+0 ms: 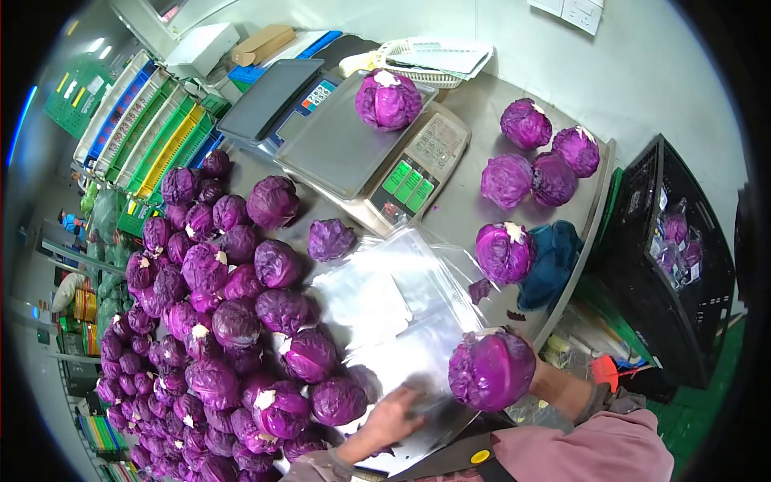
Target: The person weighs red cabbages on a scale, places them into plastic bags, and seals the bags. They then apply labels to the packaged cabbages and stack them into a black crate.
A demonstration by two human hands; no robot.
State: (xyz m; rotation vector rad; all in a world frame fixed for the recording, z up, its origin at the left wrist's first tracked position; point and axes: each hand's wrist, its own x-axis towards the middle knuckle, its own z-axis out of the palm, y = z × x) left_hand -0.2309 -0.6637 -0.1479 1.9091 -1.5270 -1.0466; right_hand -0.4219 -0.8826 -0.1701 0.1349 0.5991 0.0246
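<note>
A red cabbage (491, 371) is held up at the table's near edge by my right hand, which is mostly hidden behind it; the wrist shows at its right side. My left hand (393, 416) is over the near part of a spread of clear plastic bags (385, 313), its fingers partly blurred. To its left lies a large heap of red cabbages (213, 381). One more cabbage (388, 100) rests on the metal plate of a scale (341, 140) with a lit green display.
Several cabbages (506, 181) stand at the back right, and one (504, 252) sits beside a dark blue cloth (551, 263). A second scale (269, 100) and a white basket (422, 74) are at the back. A black crate (642, 201) stands right of the table.
</note>
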